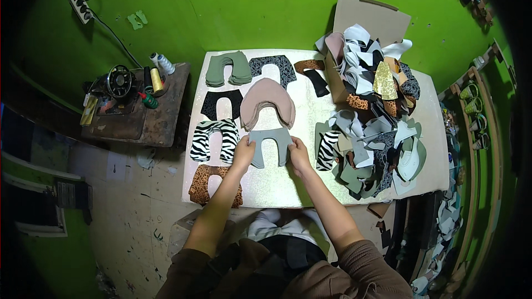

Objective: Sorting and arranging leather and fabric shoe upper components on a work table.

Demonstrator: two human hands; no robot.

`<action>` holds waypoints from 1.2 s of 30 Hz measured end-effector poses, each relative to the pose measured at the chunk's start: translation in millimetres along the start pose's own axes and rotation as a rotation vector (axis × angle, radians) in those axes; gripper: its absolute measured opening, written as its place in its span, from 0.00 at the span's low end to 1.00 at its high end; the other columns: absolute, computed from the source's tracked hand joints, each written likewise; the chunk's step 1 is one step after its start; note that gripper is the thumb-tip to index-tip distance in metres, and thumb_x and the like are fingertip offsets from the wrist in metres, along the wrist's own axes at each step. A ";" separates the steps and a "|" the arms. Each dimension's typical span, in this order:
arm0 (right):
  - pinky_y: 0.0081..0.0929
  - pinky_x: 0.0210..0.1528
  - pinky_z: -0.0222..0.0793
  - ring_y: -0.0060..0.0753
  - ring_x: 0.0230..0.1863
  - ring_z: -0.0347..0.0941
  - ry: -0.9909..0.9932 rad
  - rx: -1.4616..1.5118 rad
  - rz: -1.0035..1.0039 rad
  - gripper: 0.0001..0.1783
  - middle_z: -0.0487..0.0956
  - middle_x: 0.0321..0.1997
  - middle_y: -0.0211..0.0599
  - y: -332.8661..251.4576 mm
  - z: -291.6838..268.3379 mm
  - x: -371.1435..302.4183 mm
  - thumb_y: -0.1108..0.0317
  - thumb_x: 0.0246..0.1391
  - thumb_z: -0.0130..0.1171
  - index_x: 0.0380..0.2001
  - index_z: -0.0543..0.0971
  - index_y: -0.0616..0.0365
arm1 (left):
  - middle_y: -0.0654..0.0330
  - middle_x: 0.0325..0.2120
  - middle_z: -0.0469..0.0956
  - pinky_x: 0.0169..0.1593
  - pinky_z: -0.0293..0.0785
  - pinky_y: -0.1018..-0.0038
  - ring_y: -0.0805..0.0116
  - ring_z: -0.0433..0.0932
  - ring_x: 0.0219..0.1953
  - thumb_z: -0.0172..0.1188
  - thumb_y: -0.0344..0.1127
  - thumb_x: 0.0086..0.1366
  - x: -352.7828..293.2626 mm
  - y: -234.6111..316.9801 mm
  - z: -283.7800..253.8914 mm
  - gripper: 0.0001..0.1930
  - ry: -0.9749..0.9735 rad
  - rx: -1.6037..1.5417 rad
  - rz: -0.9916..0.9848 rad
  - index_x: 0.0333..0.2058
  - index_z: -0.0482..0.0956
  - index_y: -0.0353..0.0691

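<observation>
Between my two hands is a grey U-shaped cut piece [270, 135], its two legs pointing toward me. My left hand [243, 154] pinches its left edge, and my right hand [300, 156] pinches the right edge. Just beyond it lies a stack of pink U-shaped pieces [267, 95]. Beside my left hand are zebra-striped pieces [214, 129], with leopard-print pieces [206, 181] nearer to me. Farther off lie black pieces [221, 102], a green stack [228, 65] and dark patterned pieces [275, 66]. Whether the grey piece is one layer or several, I cannot tell.
A cardboard box [370, 15] overflowing with scraps stands at the table's far right, and a scrap heap [366, 149] spreads in front of it. Small strips [316, 82] lie left of the box. A sewing machine [118, 82] with thread cones [157, 80] is on a side table at left.
</observation>
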State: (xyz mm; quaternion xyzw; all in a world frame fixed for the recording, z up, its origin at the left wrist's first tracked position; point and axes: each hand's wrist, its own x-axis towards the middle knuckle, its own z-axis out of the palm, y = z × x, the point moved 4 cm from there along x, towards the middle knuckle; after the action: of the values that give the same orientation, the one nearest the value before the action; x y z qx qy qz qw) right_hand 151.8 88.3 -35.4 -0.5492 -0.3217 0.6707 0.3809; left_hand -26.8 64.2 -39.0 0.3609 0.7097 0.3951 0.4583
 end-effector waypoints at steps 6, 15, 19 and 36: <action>0.28 0.51 0.61 0.43 0.48 0.67 0.111 -0.519 -0.197 0.18 0.71 0.47 0.48 -6.1 -8.8 -1.1 0.76 0.49 0.48 0.46 0.69 0.65 | 0.45 0.45 0.70 0.54 0.63 0.70 0.56 0.69 0.50 0.50 0.30 0.60 -8.8 17.6 -0.2 0.21 0.117 0.255 0.325 0.51 0.63 0.28; 0.35 0.48 0.61 0.44 0.50 0.64 -0.047 -1.243 -1.006 0.24 0.70 0.48 0.40 -37.0 29.0 -2.8 0.69 0.43 0.56 0.47 0.69 0.59 | 0.51 0.42 0.71 0.49 0.66 0.67 0.57 0.70 0.46 0.54 0.30 0.52 -8.0 44.0 21.0 0.19 0.084 0.883 0.926 0.44 0.70 0.32; 0.30 0.44 0.62 0.35 0.46 0.66 -0.038 -1.337 -1.081 0.24 0.72 0.45 0.35 -32.8 32.5 12.2 0.66 0.42 0.57 0.47 0.71 0.56 | 0.52 0.39 0.72 0.47 0.67 0.67 0.57 0.71 0.43 0.56 0.31 0.51 9.9 26.5 36.8 0.20 0.039 1.051 0.840 0.44 0.70 0.31; 0.37 0.61 0.51 0.37 0.61 0.57 -0.010 -1.369 -1.063 0.28 0.64 0.60 0.41 -10.6 28.4 -0.4 0.62 0.48 0.50 0.54 0.66 0.60 | 0.48 0.53 0.63 0.59 0.56 0.67 0.58 0.60 0.57 0.45 0.35 0.60 -10.5 12.3 39.9 0.22 0.121 1.079 0.882 0.52 0.64 0.29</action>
State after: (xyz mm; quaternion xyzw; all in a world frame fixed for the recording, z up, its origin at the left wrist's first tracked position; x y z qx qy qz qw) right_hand 125.7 92.9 -20.8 -0.4314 -0.8705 0.0647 0.2280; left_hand 15.6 69.5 -34.8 0.7698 0.6182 0.1563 -0.0284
